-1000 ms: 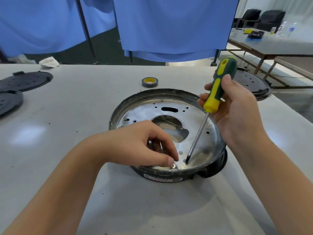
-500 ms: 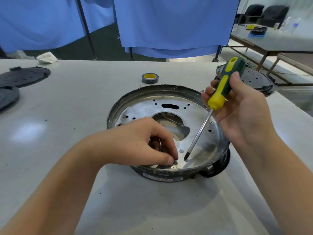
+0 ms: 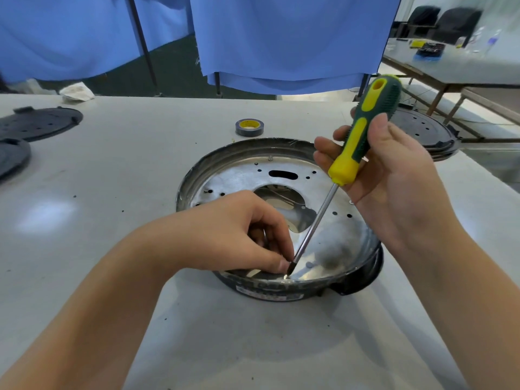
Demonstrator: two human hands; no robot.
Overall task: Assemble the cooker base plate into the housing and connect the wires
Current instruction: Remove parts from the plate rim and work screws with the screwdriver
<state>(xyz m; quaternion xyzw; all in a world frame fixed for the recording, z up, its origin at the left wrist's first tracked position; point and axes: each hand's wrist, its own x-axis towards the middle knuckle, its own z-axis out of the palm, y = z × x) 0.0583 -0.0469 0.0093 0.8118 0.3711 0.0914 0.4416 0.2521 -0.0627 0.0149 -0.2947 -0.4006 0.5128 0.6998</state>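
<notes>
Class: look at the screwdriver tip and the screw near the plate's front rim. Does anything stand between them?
Nothing visible does. The screwdriver tip sits right at the screw, which the left hand steadies from the side.

Both forearms are bare, no sleeves; left hand (image 3: 233,235) and right hand (image 3: 394,175) ungloved.

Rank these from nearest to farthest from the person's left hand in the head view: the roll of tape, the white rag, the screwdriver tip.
From the left hand:
1. Screwdriver tip, right beside its fingertips at the plate's near edge.
2. Roll of tape, beyond the housing, mid-table.
3. White rag, far left, at the table's back edge.
</notes>
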